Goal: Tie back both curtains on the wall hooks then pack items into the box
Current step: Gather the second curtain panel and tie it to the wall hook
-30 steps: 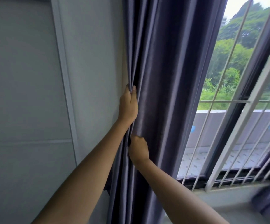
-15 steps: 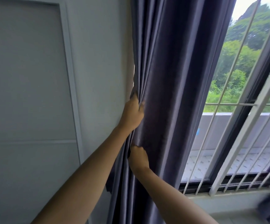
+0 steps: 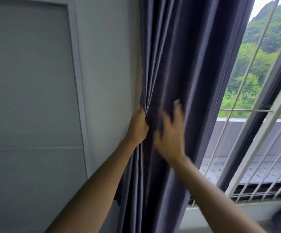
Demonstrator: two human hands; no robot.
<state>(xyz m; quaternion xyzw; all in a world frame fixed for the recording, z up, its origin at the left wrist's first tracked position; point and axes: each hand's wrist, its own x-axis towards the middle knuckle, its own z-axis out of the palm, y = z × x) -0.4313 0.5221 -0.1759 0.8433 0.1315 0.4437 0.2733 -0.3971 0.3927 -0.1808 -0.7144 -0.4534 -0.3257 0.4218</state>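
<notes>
Grey wall [image 3: 109,68] left, barred window [image 3: 254,128] right. Curtain [image 3: 183,68] hangs bunched at wall edge. Left hand [image 3: 138,126] still pinches folds. Right hand [image 3: 169,133] has let go, fingers now spread, blurred, over fabric. Probably regathering; hook unseen, tie-back not done.

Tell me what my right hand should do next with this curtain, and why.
Probably bring the right hand round the loose folds and gather them toward the left hand. The left hand grips only the curtain edge by the wall; the right is open and blurred, holding nothing.
</notes>
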